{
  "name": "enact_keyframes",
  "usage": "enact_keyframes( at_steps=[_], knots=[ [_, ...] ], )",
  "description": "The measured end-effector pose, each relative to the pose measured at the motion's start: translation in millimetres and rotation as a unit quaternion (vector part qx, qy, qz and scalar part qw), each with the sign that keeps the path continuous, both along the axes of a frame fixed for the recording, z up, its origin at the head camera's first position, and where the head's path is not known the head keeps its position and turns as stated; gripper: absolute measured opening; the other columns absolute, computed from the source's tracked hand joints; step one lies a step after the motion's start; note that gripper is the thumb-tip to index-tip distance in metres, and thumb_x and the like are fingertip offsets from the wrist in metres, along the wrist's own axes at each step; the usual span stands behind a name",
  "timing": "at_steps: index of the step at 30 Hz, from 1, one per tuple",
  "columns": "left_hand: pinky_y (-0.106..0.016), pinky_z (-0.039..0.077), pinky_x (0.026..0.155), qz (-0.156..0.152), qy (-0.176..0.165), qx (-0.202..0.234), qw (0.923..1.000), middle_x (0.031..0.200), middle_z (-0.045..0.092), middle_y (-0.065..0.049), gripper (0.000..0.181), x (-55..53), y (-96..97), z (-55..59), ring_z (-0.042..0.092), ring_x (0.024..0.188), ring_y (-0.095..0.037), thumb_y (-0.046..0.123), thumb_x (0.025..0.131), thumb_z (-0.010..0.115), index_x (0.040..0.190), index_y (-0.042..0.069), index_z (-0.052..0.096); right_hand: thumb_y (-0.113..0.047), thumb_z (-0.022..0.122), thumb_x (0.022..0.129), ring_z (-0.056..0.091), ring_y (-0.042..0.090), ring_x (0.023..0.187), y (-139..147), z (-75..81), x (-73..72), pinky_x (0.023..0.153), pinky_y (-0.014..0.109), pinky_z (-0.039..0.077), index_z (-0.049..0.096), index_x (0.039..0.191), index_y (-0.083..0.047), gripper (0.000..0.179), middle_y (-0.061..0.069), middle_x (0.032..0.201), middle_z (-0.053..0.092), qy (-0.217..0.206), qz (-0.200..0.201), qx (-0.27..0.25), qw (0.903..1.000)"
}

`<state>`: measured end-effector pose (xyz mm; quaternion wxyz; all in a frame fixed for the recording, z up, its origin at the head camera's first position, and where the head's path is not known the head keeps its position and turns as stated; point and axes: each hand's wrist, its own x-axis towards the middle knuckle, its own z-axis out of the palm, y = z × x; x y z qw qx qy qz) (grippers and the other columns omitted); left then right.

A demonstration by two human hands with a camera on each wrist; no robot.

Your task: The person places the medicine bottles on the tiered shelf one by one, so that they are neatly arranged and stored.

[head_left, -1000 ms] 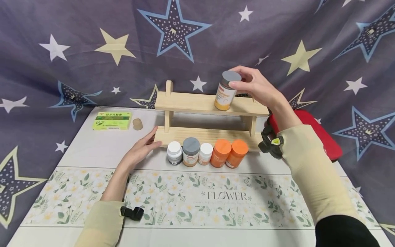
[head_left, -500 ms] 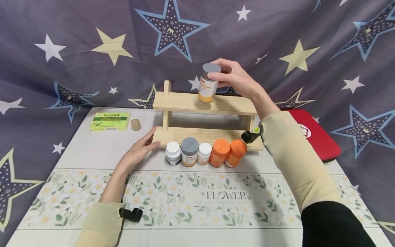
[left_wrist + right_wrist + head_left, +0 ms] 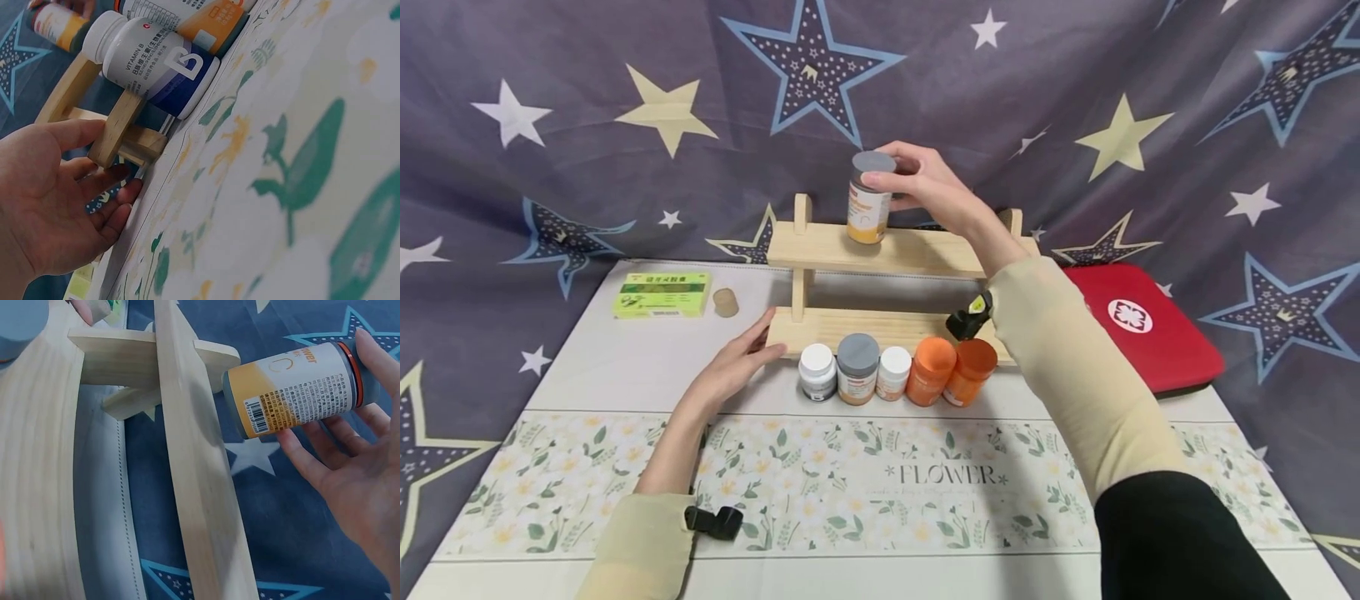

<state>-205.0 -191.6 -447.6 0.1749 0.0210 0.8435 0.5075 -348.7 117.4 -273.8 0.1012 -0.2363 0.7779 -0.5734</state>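
Note:
My right hand (image 3: 925,183) grips a pill bottle (image 3: 868,208) with a grey lid and a white-and-yellow label. It holds the bottle near the lid, over the left part of the rack's upper board. In the right wrist view, the bottle (image 3: 294,387) has its base close to that board. A two-tier wooden rack (image 3: 880,250) stands against the backdrop. My left hand (image 3: 730,367) holds the left end of its lower board, thumb (image 3: 87,131) on the wood and fingers behind it. Along the rack's front stand a white bottle (image 3: 817,372), a grey-lidded bottle (image 3: 857,369) and a small white bottle (image 3: 893,373).
Two orange bottles (image 3: 932,372) finish that front row on the right. On the left lie a green medicine box (image 3: 662,295) and a small brown stopper (image 3: 726,302). A red case (image 3: 1142,333) sits at the right, partly behind my right sleeve. A starred cloth hangs behind everything.
My right hand has carried the grey-lidded bottle leftward above the upper board, from its right half to its left part. My left hand has kept its hold on the rack.

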Motion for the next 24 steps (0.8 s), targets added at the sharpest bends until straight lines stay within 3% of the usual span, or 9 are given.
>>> enact_keyframes(
  at_steps=[15, 24],
  knots=[
    [-0.059, 0.016, 0.13, -0.005, 0.004, -0.007, 1.0, 0.174, 0.016, -0.012, 0.082, 0.2, -1.3, 0.2, 0.017, 0.161, -0.038, 0.05, 0.104, 0.055, 0.166, 0.033, 0.005, -0.034, 0.073, 0.091, 0.063, 0.022, 0.12, -32, -16.7, -4.5, 0.105, 0.047, 0.056, 0.064, 0.129, -0.017, 0.043, 0.005, 0.123, 0.067, -0.007, -0.006, 0.013, 0.9999],
    [-0.059, 0.016, 0.13, -0.004, 0.006, -0.005, 1.0, 0.174, 0.018, -0.011, 0.082, 0.2, -1.4, 0.1, 0.018, 0.161, -0.038, 0.049, 0.104, 0.056, 0.166, 0.034, 0.005, -0.034, 0.075, 0.091, 0.063, 0.022, 0.115, -39, -18.8, -1.8, 0.103, 0.047, 0.056, 0.063, 0.131, -0.017, 0.045, 0.006, 0.117, 0.066, -0.001, -0.006, 0.015, 0.9999]
  ],
)
